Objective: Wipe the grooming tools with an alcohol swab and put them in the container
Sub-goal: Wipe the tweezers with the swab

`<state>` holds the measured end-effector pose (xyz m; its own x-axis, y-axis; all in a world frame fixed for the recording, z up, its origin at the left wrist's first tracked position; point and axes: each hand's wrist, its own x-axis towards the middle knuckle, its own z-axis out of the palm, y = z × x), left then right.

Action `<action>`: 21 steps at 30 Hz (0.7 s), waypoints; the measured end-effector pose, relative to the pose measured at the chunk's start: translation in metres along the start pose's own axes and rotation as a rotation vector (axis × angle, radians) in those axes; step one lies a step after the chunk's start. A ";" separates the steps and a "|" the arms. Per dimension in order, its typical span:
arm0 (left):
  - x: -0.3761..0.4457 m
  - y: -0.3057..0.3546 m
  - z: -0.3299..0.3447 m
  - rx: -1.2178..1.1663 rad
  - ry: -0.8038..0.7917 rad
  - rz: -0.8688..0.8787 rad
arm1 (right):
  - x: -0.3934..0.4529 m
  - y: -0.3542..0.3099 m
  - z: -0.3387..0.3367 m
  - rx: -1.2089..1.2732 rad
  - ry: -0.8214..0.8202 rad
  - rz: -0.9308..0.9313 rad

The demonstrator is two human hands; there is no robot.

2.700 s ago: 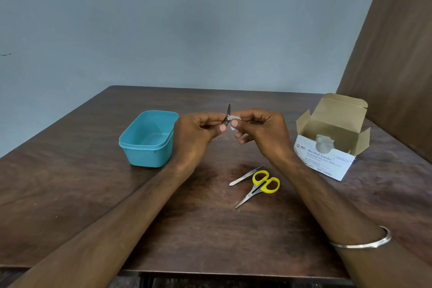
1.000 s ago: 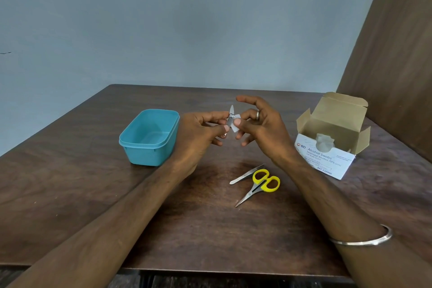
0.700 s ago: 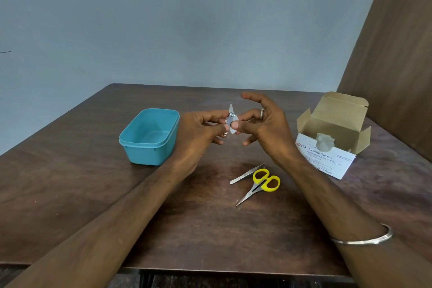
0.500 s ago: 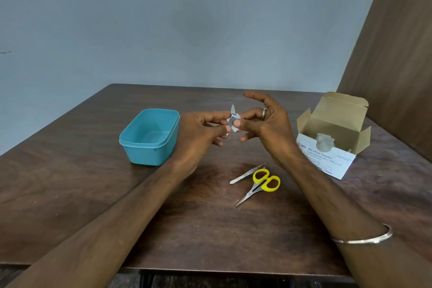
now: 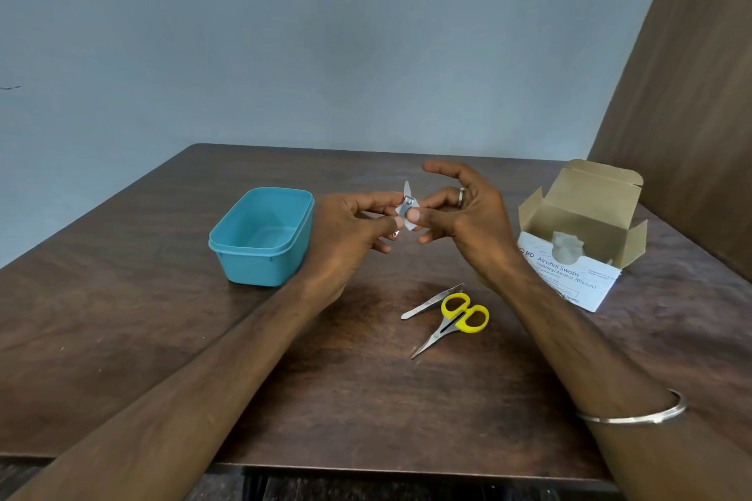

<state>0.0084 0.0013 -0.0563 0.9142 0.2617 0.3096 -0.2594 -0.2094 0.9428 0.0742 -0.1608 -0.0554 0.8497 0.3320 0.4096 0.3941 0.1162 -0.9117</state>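
My left hand (image 5: 350, 234) pinches a small metal nail clipper (image 5: 405, 204) above the middle of the table. My right hand (image 5: 464, 220) pinches a white alcohol swab (image 5: 408, 225) against the clipper, with its index finger raised. A teal plastic container (image 5: 260, 236) stands empty to the left of my hands. Nearer the front edge lie yellow-handled scissors (image 5: 457, 319) and metal tweezers (image 5: 431, 301), touching each other.
An open cardboard box of alcohol swabs (image 5: 578, 252) stands at the right of the dark wooden table (image 5: 162, 338). A brown panel (image 5: 691, 114) rises behind it at the right. A grey wall closes the far side.
My right hand's index finger has lifted away and its fingers have shifted the swab along the clipper. My left hand has kept its hold in about the same place.
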 end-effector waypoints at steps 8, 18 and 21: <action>0.000 0.000 0.000 -0.008 -0.015 0.008 | 0.000 -0.001 0.000 -0.007 0.001 0.005; -0.001 0.000 -0.001 -0.010 -0.021 0.017 | -0.001 -0.001 0.001 -0.030 -0.003 0.006; -0.001 -0.001 -0.001 -0.011 -0.020 0.018 | -0.001 -0.002 0.000 -0.030 0.004 0.001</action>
<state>0.0074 0.0022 -0.0574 0.9156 0.2386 0.3236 -0.2786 -0.2037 0.9386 0.0723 -0.1610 -0.0543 0.8515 0.3281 0.4089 0.4037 0.0874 -0.9107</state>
